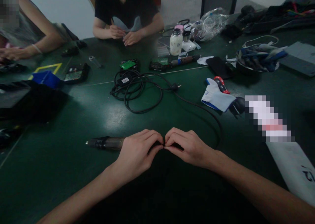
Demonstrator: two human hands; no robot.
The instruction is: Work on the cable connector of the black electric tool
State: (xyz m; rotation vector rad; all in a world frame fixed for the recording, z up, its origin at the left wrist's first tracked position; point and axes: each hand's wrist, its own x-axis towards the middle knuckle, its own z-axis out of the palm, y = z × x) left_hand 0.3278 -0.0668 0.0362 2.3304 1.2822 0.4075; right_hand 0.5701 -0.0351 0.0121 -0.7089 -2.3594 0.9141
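Note:
My left hand [140, 147] and my right hand [188, 147] meet fingertip to fingertip above the dark green table [73, 178]. Each pinches with thumb and fingers; whatever sits between the tips is too small or too hidden to name. Partly behind my left hand lies a dark cylindrical tool [104, 143] with two metal prongs at its left end. Beyond both hands a black power cord [142, 112] is coiled on the table, its plug [176, 87] pointing right.
A white glove [216, 96] lies near a red-and-black handle [221, 84]. Farther back stand a white bottle [176, 42] and a bowl of cloths [258, 58]. Opened circuit-board housings [129, 66] lie mid-table. Two people [128, 17] sit across. A white strip [292, 171] is at right.

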